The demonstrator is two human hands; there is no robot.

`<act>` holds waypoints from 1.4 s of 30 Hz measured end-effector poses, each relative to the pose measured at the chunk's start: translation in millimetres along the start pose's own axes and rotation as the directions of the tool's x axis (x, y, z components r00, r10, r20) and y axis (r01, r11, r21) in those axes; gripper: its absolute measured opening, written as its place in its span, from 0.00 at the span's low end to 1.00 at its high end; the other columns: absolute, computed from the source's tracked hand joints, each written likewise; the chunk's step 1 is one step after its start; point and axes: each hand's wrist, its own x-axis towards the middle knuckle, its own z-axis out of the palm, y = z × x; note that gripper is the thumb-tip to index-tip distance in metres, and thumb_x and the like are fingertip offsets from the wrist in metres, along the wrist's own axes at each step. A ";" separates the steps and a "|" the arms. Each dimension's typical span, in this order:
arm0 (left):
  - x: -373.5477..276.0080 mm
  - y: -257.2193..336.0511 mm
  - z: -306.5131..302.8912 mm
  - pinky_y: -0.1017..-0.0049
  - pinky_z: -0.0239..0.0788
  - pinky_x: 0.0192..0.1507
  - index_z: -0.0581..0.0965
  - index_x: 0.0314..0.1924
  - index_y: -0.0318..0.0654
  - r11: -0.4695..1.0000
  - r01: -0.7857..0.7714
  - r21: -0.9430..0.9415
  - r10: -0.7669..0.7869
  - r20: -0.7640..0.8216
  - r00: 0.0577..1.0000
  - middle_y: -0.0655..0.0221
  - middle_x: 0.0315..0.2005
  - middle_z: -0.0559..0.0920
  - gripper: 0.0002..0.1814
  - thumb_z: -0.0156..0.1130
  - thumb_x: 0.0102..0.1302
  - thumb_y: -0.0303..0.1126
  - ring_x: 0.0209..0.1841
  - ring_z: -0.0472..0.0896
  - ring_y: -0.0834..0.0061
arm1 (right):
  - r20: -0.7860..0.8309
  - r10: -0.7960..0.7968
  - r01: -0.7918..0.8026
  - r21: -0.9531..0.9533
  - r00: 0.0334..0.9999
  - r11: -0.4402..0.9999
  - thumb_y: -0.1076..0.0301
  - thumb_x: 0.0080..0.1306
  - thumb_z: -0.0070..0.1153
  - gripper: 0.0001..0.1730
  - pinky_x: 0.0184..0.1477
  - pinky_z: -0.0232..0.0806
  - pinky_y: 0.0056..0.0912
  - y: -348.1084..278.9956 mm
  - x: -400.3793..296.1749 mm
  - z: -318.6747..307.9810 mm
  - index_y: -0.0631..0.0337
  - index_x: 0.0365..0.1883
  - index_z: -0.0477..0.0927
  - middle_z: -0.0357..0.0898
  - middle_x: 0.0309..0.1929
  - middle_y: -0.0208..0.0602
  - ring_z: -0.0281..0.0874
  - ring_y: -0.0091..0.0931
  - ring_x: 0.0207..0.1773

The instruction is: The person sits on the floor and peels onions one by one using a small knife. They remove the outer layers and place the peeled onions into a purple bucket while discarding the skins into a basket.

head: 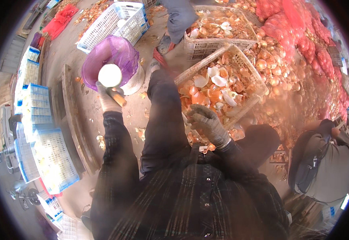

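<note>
My gloved left hand (pixel 106 95) holds a peeled white onion (pixel 110 75) over a bucket (pixel 134 81) lined with a purple mesh bag (pixel 92 61). In the same hand a short wooden tool handle (pixel 119 100) sticks out towards me; its working end cannot be seen. My right hand (pixel 209 124), also gloved, is at the near edge of a plastic crate (pixel 247 106) of onion skins (pixel 206 94). Its fingers are loosely curled and apart, with nothing seen in them.
Beyond stand a second crate of skins (pixel 219 28) and a white-blue crate (pixel 99 28), near another person's leg (pixel 179 19). Loose onions (pixel 270 63) and red mesh sacks (pixel 282 30) are heaped right. A person (pixel 324 162) sits at right. Crates (pixel 54 156) and a timber beam (pixel 75 120) lie left.
</note>
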 end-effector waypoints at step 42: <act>-10.1 -135.4 73.6 0.80 0.64 0.18 0.76 0.58 0.33 -0.066 -0.753 0.655 0.039 0.756 0.654 0.56 0.40 0.81 0.18 0.56 0.70 0.28 0.20 0.71 0.79 | -0.712 -0.419 -0.546 -0.701 0.563 0.458 0.57 0.74 0.43 0.25 0.66 0.66 0.45 17.6 52.9 -582.3 0.48 0.69 0.67 0.75 0.66 0.41 0.72 0.37 0.69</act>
